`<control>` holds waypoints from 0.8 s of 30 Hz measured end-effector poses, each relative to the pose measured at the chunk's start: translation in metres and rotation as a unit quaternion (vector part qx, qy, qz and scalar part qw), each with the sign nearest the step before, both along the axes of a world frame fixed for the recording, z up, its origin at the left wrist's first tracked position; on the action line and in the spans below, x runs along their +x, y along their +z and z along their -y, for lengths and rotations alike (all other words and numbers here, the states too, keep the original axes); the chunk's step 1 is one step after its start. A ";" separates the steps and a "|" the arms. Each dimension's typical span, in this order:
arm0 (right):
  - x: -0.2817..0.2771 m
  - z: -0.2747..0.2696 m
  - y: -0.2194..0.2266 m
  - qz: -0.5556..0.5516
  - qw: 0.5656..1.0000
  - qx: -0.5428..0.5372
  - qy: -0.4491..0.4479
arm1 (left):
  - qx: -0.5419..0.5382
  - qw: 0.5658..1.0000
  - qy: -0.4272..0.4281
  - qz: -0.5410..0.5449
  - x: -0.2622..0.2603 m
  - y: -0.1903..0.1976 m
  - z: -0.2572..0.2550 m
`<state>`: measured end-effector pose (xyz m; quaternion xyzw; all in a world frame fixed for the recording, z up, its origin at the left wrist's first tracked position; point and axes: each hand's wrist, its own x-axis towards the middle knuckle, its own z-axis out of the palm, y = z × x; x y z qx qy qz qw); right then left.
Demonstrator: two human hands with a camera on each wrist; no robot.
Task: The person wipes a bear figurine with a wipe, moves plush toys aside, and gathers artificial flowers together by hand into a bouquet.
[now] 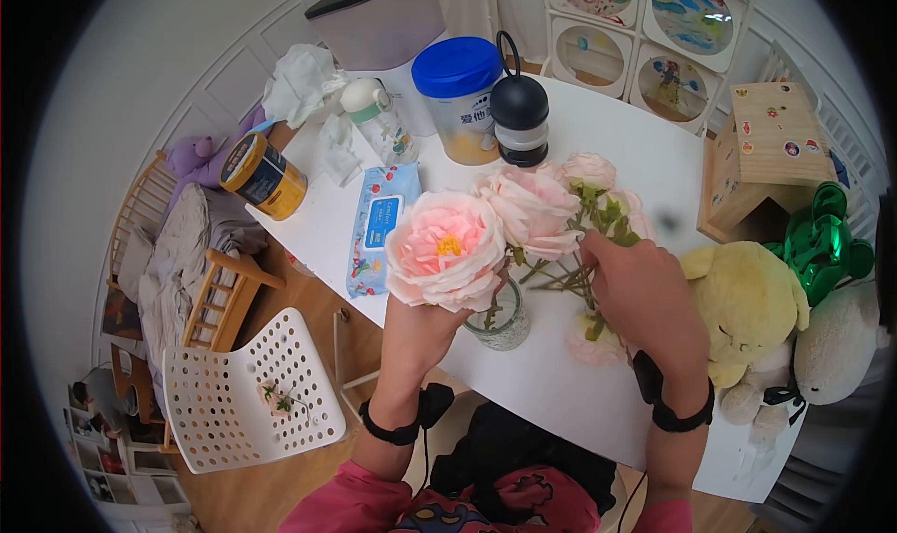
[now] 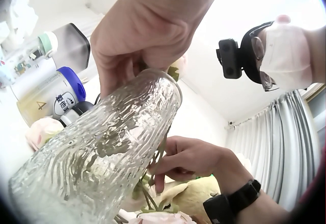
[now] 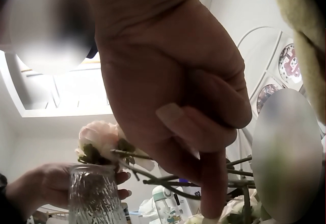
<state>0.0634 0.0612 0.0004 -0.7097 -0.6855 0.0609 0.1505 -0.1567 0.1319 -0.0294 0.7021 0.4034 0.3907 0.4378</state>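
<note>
Wipes pack (image 1: 381,225) left of vase (image 1: 501,323)

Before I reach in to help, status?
Left hand at glass vase, beneath open rose, grip hidden. Right hand among loose stems. Wipes pack left of vase.

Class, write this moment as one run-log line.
left hand: fingers round glass vase near rim | right hand: fingers at rose stems | open rose: above vase mouth | wipes pack: on table
</note>
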 end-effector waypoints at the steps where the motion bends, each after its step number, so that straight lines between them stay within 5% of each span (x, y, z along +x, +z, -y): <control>1: 0.002 0.000 0.003 -0.012 1.000 0.015 -0.011 | -0.013 1.000 -0.013 0.006 -0.001 0.000 -0.001; 3: 0.003 0.000 0.007 -0.024 0.999 0.030 -0.021 | -0.027 0.999 -0.026 0.013 -0.001 0.003 0.000; 5: 0.004 -0.002 0.011 -0.150 0.984 0.076 -0.066 | -0.076 0.996 -0.015 0.054 0.001 0.010 0.006; 11: 0.000 -0.001 0.022 -0.355 0.923 0.120 -0.088 | -0.022 0.999 -0.016 0.044 0.004 0.006 0.006; 15: 0.006 0.001 0.026 -0.301 0.945 0.091 -0.095 | -0.019 1.000 -0.002 0.020 0.005 0.008 0.006; 24: 0.004 0.004 0.036 -0.388 0.895 0.178 -0.128 | 0.056 0.998 -0.038 -0.018 0.001 -0.006 0.000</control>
